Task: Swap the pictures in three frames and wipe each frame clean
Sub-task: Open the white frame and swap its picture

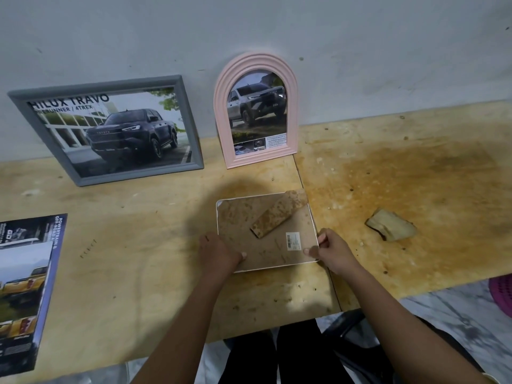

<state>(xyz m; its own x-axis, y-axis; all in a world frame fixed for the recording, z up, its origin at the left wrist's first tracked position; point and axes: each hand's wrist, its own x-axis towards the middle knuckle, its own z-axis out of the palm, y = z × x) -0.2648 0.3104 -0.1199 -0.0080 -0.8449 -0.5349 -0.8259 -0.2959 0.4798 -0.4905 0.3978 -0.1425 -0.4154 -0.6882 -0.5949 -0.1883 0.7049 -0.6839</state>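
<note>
Plywood tabletop [138,217], stained orange-brown, runs up to a pale grey wall [360,51]. A white frame [312,225] lies face down on it, at the near edge in front of the seated person.

Its brown, mottled backing board [238,217] faces up, with the easel stand [277,217] folded across it and a barcode sticker [293,240] toward its near right corner. The left hand [219,252] grasps the frame's near left edge with the thumb pressed onto the backing. The right hand [332,250] pinches the near right corner, thumb on top and fingers curled round the rim.

Behind the white frame and to its left, a grey rectangular frame [141,175] leans on the wall holding a dark pickup picture. Directly behind it, a pink arched frame [221,120] stands with a silver pickup picture. Well to the right of the white frame lies a crumpled beige cloth [390,225], with neither hand on it. Far to its left, a printed truck brochure sheet [25,286] lies flat at the table edge.

The two upright frames look dealt with, though nothing shows whether their pictures are the new ones or whether they were wiped. The white frame seems to be the one in hand. Its back is closed, so it cannot be told whether its picture is already swapped or the backing has yet to come off. Wiping it looks to be left, given where the cloth lies.
</note>
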